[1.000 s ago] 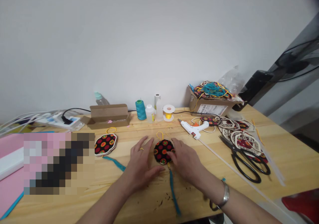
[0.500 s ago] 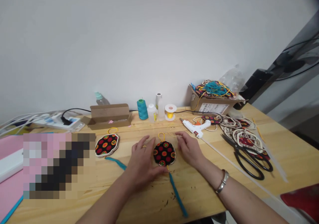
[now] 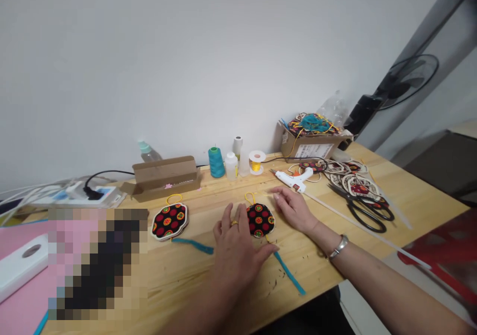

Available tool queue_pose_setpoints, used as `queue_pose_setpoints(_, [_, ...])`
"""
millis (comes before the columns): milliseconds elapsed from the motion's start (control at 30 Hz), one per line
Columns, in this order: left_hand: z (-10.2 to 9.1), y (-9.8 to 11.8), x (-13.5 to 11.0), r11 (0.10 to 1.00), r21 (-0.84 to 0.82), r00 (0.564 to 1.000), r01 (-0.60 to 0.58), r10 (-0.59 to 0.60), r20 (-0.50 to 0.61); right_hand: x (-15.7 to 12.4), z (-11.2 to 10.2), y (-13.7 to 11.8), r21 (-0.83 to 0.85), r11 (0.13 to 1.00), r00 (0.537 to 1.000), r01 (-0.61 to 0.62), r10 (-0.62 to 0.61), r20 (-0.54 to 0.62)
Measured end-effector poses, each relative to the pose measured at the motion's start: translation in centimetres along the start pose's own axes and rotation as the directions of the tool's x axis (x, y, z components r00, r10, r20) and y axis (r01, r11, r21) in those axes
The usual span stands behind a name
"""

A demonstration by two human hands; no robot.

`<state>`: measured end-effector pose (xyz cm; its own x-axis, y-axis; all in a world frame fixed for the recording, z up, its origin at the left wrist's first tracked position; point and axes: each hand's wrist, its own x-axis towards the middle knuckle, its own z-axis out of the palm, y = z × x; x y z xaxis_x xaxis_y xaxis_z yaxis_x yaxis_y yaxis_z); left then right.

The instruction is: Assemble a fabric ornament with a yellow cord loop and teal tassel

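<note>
- Pale wooden table (image 3: 179, 283), grey wall (image 3: 223, 66) behind.
- Black, red-dotted fabric pendant (image 3: 261, 220) lies on it, teal tassel (image 3: 290, 274) toward five o'clock.
- Left hand (image 3: 240, 243), its eight o'clock: digits spread, contact unclear.
- Right hand (image 3: 294, 209), two o'clock: thumb apart from fingers.

We've got a pale wall (image 3: 186, 51) along the back edge of our wooden table (image 3: 167, 275), black fan (image 3: 405, 82) past its back-right corner.
</note>
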<state>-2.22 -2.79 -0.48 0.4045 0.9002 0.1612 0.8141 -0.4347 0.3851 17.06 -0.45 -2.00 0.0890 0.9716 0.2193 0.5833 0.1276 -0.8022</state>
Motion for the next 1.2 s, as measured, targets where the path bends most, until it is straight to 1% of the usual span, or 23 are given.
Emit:
queue_pose_setpoints(133, [0.3,-0.5,0.1,1.0,0.019,1.0,0.001,-0.001,-0.002,0.0,0.0,-0.2,-0.026,1.0,1.0,0.003,-0.003,-0.006])
queue_pose_setpoints(267, [0.7,-0.9,0.3,0.999,0.034,0.999,0.038,-0.038,0.001,-0.1,0.1,-0.7,-0.068,0.998,1.0,0.014,-0.014,-0.001])
queue_pose_setpoints(333, [0.8,-1.1,0.3,0.998,0.036,0.999,0.051,-0.051,-0.019,-0.2,0.2,-0.8,-0.087,0.996,1.0,0.027,-0.026,0.012])
queue_pose_setpoints(400, [0.9,-1.2,0.3,0.999,0.034,0.999,0.025,-0.024,-0.029,-0.2,0.3,-0.8,-0.114,0.993,0.999,0.033,-0.03,0.025])
queue_pose_setpoints(533, [1.2,-1.4,0.5,0.999,0.046,0.999,-0.015,0.017,-0.045,0.2,0.2,-0.4,-0.186,0.982,0.997,0.015,-0.001,0.078])
queue_pose_setpoints(667, [1.0,-1.6,1.0,0.999,0.05,1.0,0.0,0.0,0.008,0.8,0.2,-0.5,-0.26,0.965,0.991,-0.033,0.065,0.117])
queue_pose_setpoints(767, [0.8,-1.9,1.4,0.997,0.068,0.999,0.024,-0.026,0.037,-0.2,0.2,-1.5,-0.331,0.943,0.986,-0.028,0.08,0.144])
queue_pose_setpoints(833, [0.9,-2.0,1.6,0.997,0.079,1.0,0.017,-0.019,0.023,-1.7,-0.2,-2.2,-0.343,0.938,0.986,0.059,0.0,0.169])
queue_pose_setpoints(900, [1.1,-2.2,1.6,0.997,0.076,1.0,-0.006,0.005,0.013,-3.5,-1.4,-2.7,-0.366,0.904,0.967,0.218,-0.149,0.209])
queue_pose_setpoints(933, [1.2,-2.3,1.6,0.997,0.073,1.0,-0.017,0.016,0.015,-4.1,-2.4,-2.7,-0.368,0.882,0.949,0.293,-0.222,0.222])
queue_pose_setpoints(1000, [1.5,-2.4,1.6,0.997,0.067,1.0,-0.023,0.023,0.003,-4.8,-5.0,-2.3,-0.389,0.85,0.929,0.355,-0.275,0.246])
queue_pose_setpoints(1033, [1.6,-2.5,1.6,0.997,0.067,1.0,-0.025,0.025,-0.004,-4.6,-6.6,-1.9,-0.44,0.826,0.932,0.352,-0.264,0.25])
queue_pose_setpoints(1067, [1.7,-2.6,1.6,0.997,0.068,0.999,-0.031,0.031,-0.008,-4.2,-8.4,-1.3,-0.517,0.79,0.94,0.33,-0.223,0.26])
queue_pose_setpoints(1100, [1.8,-2.6,1.5,0.997,0.072,0.999,-0.036,0.037,-0.014,-3.5,-10.1,-0.8,-0.607,0.738,0.954,0.293,-0.188,0.232])
queue_pose_setpoints(1167, [1.9,-2.7,1.5,0.996,0.082,0.999,-0.041,0.043,-0.028,-1.8,-13.5,0.5,-0.779,0.595,0.977,0.199,-0.063,0.202])
queue_pose_setpoints(1200, [2.0,-2.8,1.5,0.995,0.087,0.998,-0.042,0.045,-0.032,-0.9,-15.0,1.0,-0.84,0.518,0.981,0.165,0.001,0.193])
